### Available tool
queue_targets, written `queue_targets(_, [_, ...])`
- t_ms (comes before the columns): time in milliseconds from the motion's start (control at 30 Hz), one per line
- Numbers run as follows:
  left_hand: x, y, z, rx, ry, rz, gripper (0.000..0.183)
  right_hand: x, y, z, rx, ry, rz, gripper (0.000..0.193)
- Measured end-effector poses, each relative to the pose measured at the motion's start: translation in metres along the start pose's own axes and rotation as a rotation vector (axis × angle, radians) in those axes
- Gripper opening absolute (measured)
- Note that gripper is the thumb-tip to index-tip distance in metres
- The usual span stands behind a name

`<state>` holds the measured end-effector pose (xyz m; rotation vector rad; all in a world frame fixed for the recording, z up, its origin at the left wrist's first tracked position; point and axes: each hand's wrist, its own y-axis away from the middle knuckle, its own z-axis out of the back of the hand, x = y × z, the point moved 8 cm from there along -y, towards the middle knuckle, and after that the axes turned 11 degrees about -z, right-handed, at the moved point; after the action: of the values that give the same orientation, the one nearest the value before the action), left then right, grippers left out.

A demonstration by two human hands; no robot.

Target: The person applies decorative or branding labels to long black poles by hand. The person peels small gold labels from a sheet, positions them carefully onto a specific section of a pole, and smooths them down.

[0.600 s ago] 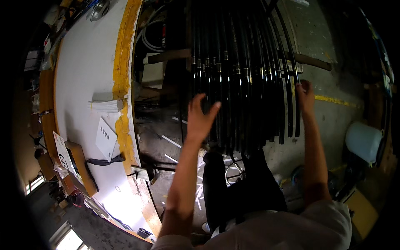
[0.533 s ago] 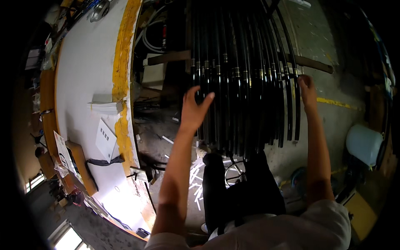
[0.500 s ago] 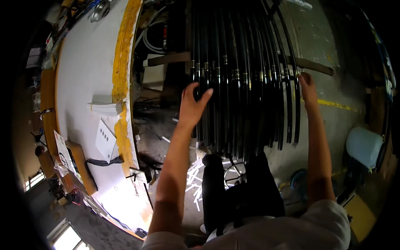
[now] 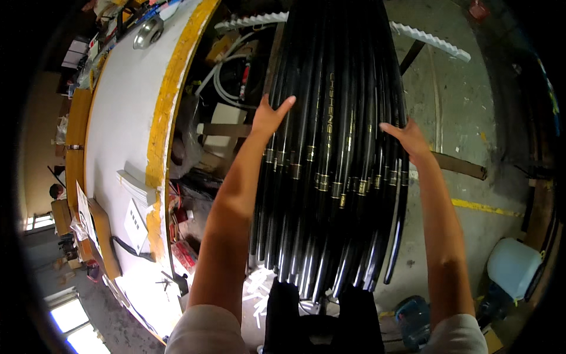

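Observation:
A wide row of long, glossy black fishing rods (image 4: 321,171) with gold bands runs lengthwise in front of me, the near ends close to my knees. At the row's left side my left hand (image 4: 269,120) grips the outer rods, thumb laid over their top and fingers down the side. My right hand (image 4: 411,141) presses in on the opposite edge, its thumb reaching across the rods. Between the two hands the rods lie tightly side by side. The undersides of the rods and parts of the fingers are hidden.
A white table with a yellow edge (image 4: 160,106) stands at left, bearing a metal bowl (image 4: 148,33) and stacked white sheets (image 4: 137,189). A white notched strip (image 4: 433,41) crosses beyond the rods. Brown bar (image 4: 460,166) sticks out right, near a pale blue jug (image 4: 514,268).
My right hand has moved left, pushing the right-hand rods inward, so the row is narrower and tighter. The rods' gold bands and near ends now appear lower in view.

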<state>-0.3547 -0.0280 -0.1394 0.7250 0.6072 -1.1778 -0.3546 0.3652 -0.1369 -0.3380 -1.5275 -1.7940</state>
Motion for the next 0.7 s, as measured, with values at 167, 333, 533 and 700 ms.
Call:
queue_targets(167, [-0.020, 0.017, 0.000, 0.184, 0.175, 0.190, 0.124, 0.027, 0.015, -0.050, 0.177, -0.297, -0.058, 0.104])
queue_targets(333, [-0.023, 0.011, -0.020, 0.409, 0.442, 0.175, 0.136, 0.020, 0.016, -0.071, 0.224, -0.456, -0.220, 0.107])
queue_targets(533, [-0.039, 0.017, -0.017, 0.478, 0.721, 0.311, 0.125, 0.007, 0.003, -0.077, 0.233, -0.593, -0.223, 0.081])
queue_targets(700, [-0.027, 0.014, -0.019, 0.500, 0.776, 0.312, 0.121, 0.010, 0.016, -0.096, 0.234, -0.757, -0.282, 0.041])
